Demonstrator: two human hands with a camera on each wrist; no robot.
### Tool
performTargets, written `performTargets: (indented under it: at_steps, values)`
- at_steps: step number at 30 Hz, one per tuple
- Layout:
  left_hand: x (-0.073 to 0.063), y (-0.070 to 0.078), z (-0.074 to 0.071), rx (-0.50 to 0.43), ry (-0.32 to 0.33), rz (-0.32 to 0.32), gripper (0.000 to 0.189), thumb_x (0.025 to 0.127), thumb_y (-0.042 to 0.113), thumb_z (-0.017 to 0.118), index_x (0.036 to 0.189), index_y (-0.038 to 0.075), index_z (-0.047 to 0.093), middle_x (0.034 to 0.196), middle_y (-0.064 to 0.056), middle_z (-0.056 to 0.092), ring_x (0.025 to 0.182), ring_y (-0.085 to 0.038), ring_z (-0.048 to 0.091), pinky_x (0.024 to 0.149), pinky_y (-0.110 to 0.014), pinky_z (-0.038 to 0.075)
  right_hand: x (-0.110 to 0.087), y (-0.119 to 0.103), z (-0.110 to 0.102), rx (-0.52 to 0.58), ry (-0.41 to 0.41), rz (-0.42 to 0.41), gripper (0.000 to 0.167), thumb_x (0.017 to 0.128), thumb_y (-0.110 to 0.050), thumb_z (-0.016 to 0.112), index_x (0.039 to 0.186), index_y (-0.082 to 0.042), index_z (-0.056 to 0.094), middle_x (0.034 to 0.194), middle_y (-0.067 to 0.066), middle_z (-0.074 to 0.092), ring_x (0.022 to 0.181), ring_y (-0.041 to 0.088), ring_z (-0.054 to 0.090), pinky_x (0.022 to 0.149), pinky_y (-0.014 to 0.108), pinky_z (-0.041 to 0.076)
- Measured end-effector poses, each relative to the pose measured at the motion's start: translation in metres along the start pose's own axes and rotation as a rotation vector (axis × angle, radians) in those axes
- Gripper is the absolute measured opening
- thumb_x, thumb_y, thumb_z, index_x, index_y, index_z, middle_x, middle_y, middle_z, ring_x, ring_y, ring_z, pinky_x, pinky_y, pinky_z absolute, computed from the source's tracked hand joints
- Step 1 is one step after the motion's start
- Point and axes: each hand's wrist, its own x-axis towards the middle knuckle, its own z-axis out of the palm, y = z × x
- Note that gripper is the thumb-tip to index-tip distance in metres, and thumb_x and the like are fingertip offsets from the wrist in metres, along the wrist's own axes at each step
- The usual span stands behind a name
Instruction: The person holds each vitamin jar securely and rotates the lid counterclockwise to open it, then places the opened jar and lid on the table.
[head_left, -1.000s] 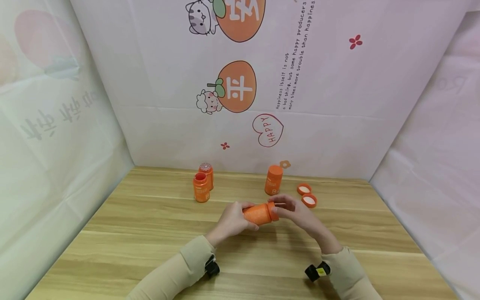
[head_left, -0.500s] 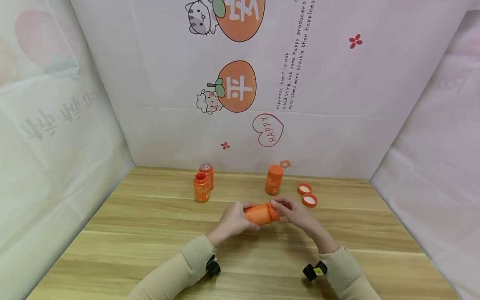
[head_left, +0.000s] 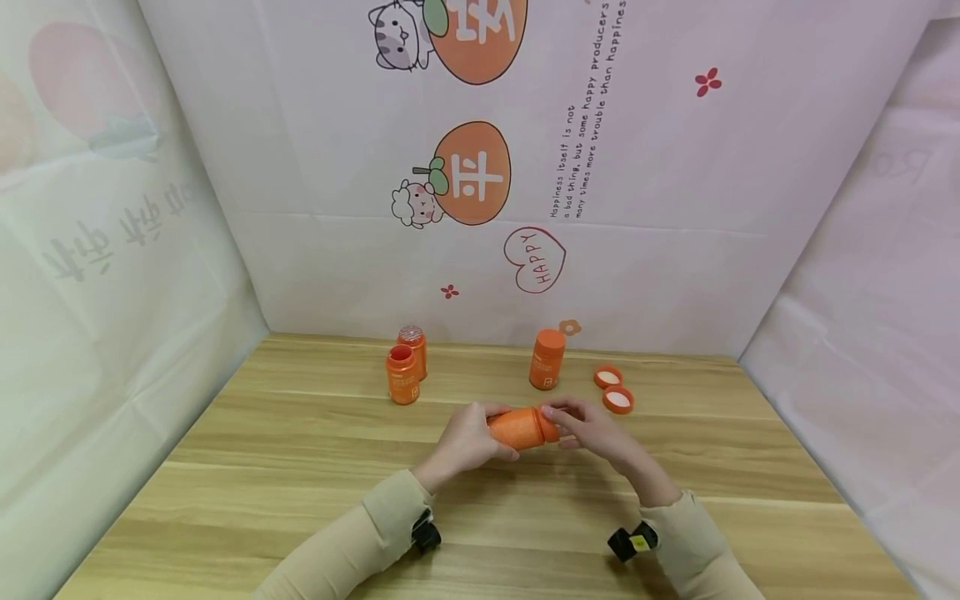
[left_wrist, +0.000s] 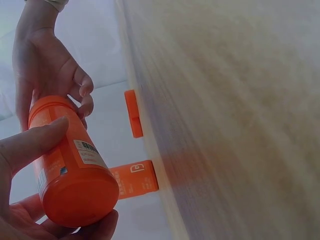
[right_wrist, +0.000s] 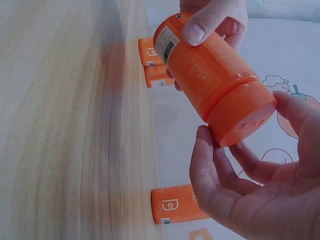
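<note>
My left hand (head_left: 467, 439) grips an orange pill bottle (head_left: 514, 429) round its body, thumb on top. The bottle is held tilted on its side above the table, its cap end toward the right. On that end sits an orange screw cap (right_wrist: 244, 114), and my right hand (head_left: 600, 435) pinches its rim between thumb and fingertips. A barcode label shows near the bottle's base in both wrist views. From the left wrist, the cap is mostly hidden behind the bottle's body.
Behind the hands stands a capped orange bottle (head_left: 547, 361). Two loose caps (head_left: 608, 377) lie inner side up to its right. An uncapped bottle (head_left: 403, 379) stands at the left, before another bottle (head_left: 413, 337) with a shiny, silvery top. A printed cloth wall closes the back.
My right hand has shifted its fingers round the cap, with the thumb now higher on the rim. The left hand and bottle stay nearly still.
</note>
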Motion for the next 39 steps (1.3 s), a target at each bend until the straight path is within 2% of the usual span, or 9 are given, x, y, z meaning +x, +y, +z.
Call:
performTargets:
  at_steps: [8, 16, 26, 32, 35, 39]
  values:
    - [0.0, 0.001, 0.0, -0.011, -0.004, -0.002, 0.062, 0.057, 0.016, 0.089, 0.115, 0.011, 0.069, 0.101, -0.003, 0.07, 0.082, -0.014, 0.057, 0.074, -0.033, 0.046, 0.0, 0.002, -0.003, 0.051, -0.041, -0.039, 0.057, 0.092, -0.04, 0.059, 0.134, -0.004, 0.047, 0.132, 0.016, 0.052, 0.109, 0.022, 0.059, 0.092, 0.047, 0.049]
    - [0.0, 0.001, 0.0, -0.011, -0.005, -0.004, 0.062, 0.056, 0.015, 0.089, 0.115, 0.011, 0.069, 0.102, -0.003, 0.07, 0.083, -0.015, 0.057, 0.075, -0.034, 0.046, -0.004, 0.0, -0.007, 0.022, -0.07, -0.099, 0.051, 0.092, -0.033, 0.061, 0.134, -0.007, 0.049, 0.132, 0.016, 0.052, 0.111, 0.022, 0.056, 0.095, 0.048, 0.046]
    - [0.0, -0.001, 0.0, -0.006, -0.004, -0.004, 0.063, 0.056, 0.013, 0.089, 0.116, 0.011, 0.068, 0.103, -0.004, 0.07, 0.083, -0.015, 0.057, 0.074, -0.034, 0.046, 0.0, 0.007, -0.009, 0.015, -0.088, -0.171, 0.048, 0.089, -0.023, 0.066, 0.133, -0.012, 0.051, 0.133, 0.012, 0.053, 0.124, 0.035, 0.048, 0.094, 0.042, 0.046]
    - [0.001, -0.001, 0.0, 0.0, -0.001, -0.013, 0.064, 0.056, 0.015, 0.089, 0.116, 0.011, 0.068, 0.102, -0.004, 0.07, 0.082, -0.015, 0.057, 0.074, -0.034, 0.045, 0.001, 0.009, -0.01, 0.025, -0.082, -0.181, 0.053, 0.085, -0.02, 0.07, 0.133, -0.008, 0.051, 0.132, 0.011, 0.054, 0.125, 0.032, 0.047, 0.092, 0.036, 0.047]
    - [0.001, -0.001, 0.0, 0.001, -0.001, -0.013, 0.064, 0.056, 0.015, 0.09, 0.116, 0.011, 0.068, 0.102, -0.004, 0.07, 0.082, -0.015, 0.057, 0.073, -0.034, 0.045, 0.001, 0.009, -0.011, 0.033, -0.087, -0.183, 0.053, 0.086, -0.019, 0.069, 0.133, -0.006, 0.051, 0.132, 0.012, 0.054, 0.124, 0.032, 0.047, 0.091, 0.035, 0.047]
    - [0.001, -0.002, 0.0, 0.001, 0.0, -0.01, 0.064, 0.056, 0.015, 0.089, 0.116, 0.011, 0.068, 0.103, -0.004, 0.07, 0.082, -0.015, 0.057, 0.074, -0.034, 0.045, 0.001, 0.008, -0.011, 0.021, -0.085, -0.181, 0.047, 0.088, -0.023, 0.066, 0.132, -0.01, 0.052, 0.131, 0.011, 0.055, 0.119, 0.029, 0.051, 0.092, 0.038, 0.047]
